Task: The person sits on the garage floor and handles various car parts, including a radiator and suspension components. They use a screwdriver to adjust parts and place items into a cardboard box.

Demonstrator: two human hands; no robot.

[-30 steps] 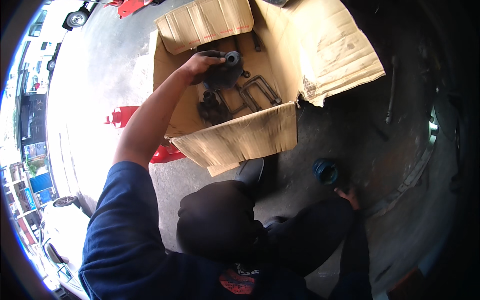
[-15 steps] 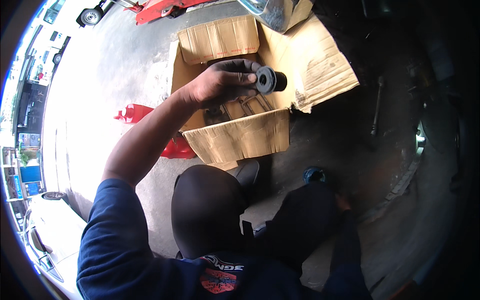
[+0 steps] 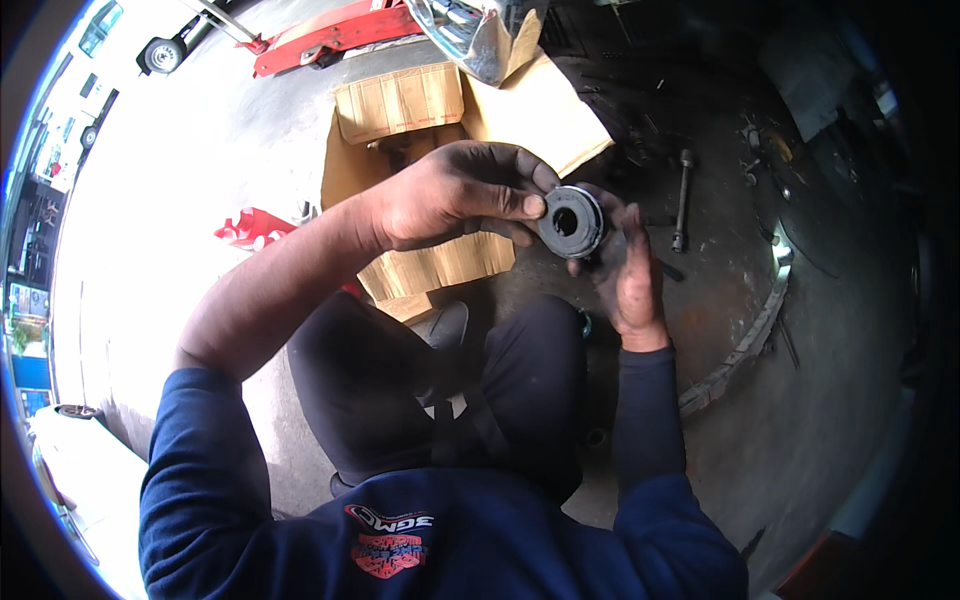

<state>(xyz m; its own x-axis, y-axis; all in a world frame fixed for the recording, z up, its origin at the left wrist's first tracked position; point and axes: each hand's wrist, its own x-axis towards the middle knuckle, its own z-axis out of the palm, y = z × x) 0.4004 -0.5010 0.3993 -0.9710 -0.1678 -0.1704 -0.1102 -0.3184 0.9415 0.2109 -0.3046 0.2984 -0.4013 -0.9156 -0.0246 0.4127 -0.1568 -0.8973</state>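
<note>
A black rubber bushing (image 3: 580,243), round with a wide flange and a hole through its middle, is held up in front of me. My left hand (image 3: 455,205) pinches its left edge between thumb and fingers. From the right, my right hand (image 3: 632,275) closes around its other side, thumb raised and fingers partly hidden behind it. Below and beyond my left forearm stands an open cardboard box (image 3: 440,265), its flaps spread. Dark parts show inside it, mostly covered by my hand and arm.
A red floor jack (image 3: 335,38) lies at the far left. Something wrapped in clear plastic (image 3: 485,50) rests at the box's far flap. Red containers (image 3: 252,229) stand left of the box. To the right lie a long metal bar (image 3: 684,200) and a curved strip (image 3: 750,345).
My right hand has come up from beside my knee and taken hold of the bushing. The left hand has moved it nearer and turned its flange to face me.
</note>
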